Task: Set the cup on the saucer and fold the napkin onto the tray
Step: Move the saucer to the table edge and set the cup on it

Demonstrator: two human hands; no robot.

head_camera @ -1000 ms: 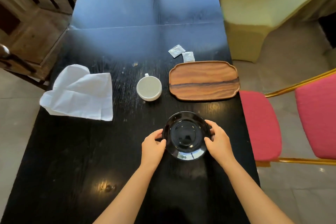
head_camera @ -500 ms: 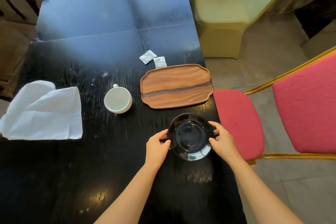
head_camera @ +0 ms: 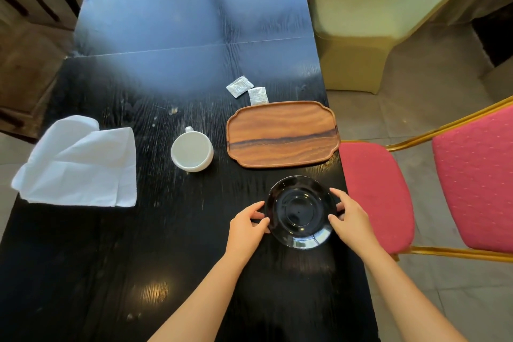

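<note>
Both the left hand (head_camera: 245, 226) and right hand (head_camera: 351, 216) remain clasped on the round black glossy saucer (head_camera: 299, 212), unmoved on the desk (head_camera: 166, 230), awaiting the white ceramic cup (head_camera: 192, 150).

bright glare on table (head_camera: 177, 22), wide-angle edge distortion

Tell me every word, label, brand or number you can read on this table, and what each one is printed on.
None can be read.
Two small white sachets behind the wooden tray: faint grey print, too small and blurred to make out.
White cup, black saucer, white napkin and the tray: no writing visible.
</note>
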